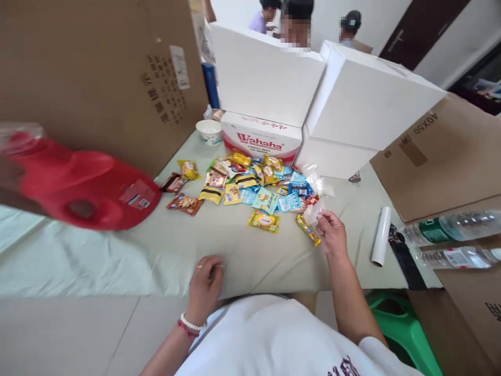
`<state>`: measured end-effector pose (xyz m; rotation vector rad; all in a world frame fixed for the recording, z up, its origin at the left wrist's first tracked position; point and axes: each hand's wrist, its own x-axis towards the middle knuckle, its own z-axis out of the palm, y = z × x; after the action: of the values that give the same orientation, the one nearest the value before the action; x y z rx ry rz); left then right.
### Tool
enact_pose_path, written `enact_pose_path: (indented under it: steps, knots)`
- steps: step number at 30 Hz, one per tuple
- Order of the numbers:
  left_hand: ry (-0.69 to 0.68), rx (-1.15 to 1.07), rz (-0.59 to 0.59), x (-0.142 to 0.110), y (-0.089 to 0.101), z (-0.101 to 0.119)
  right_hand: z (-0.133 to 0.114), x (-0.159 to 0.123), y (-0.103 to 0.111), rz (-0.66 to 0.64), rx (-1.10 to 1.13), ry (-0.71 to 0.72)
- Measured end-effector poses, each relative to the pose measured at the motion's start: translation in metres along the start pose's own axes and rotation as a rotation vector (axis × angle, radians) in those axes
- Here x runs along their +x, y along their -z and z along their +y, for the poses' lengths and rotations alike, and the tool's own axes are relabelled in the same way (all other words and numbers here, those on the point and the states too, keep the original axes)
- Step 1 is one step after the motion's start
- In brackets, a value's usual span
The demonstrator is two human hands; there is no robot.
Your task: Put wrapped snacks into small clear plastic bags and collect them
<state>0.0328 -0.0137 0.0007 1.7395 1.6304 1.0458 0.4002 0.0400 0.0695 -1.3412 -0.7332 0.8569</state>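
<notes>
My right hand (pixel 331 230) pinches a clear plastic bag (pixel 314 213) between thumb and fingers, at the near right of a heap of wrapped snacks (pixel 266 198). Just beside that hand a thin yellow snack stick (pixel 308 230) lies on the cloth. My left hand (pixel 207 279) rests at the table's near edge, its fingers loosely curled, and nothing shows in it. The closest snack to it is a yellow packet (pixel 263 221), well apart from the hand. More crumpled clear plastic (pixel 320 183) sits at the right side of the heap.
A red jug (pixel 94 183) stands tilted in view at left, by a tall cardboard box (pixel 97 68). Behind the snacks are a paper bowl (pixel 209 131), a Wahaha carton (pixel 262 138) and white boxes (pixel 360 94). At right lie a white roll (pixel 381 237) and plastic bottles (pixel 456 227).
</notes>
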Motion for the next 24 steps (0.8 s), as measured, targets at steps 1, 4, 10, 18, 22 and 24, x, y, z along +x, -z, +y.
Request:
enact_pose_path:
  steps: [1,4,10,18,22,24]
  knots:
    - [0.018,-0.078,-0.04,0.0,-0.001,0.01,0.002,-0.014,-0.009,-0.012,0.118,-0.094]
    - [0.01,-0.265,-0.134,0.004,-0.011,0.045,0.015,-0.057,-0.037,-0.052,0.247,-0.291]
    - [0.094,-0.501,-0.333,0.024,-0.055,0.083,0.033,-0.114,-0.061,-0.227,0.051,-0.338]
    - [0.381,-0.836,-0.394,0.024,-0.058,0.057,0.028,-0.099,-0.017,-0.25,0.028,-0.308]
    - [0.345,-0.819,-0.506,0.029,-0.041,0.053,0.032,-0.101,-0.001,-0.334,0.066,-0.379]
    - [0.339,-0.779,-0.463,0.033,-0.036,0.053,0.035,-0.105,0.0,-0.365,0.09,-0.421]
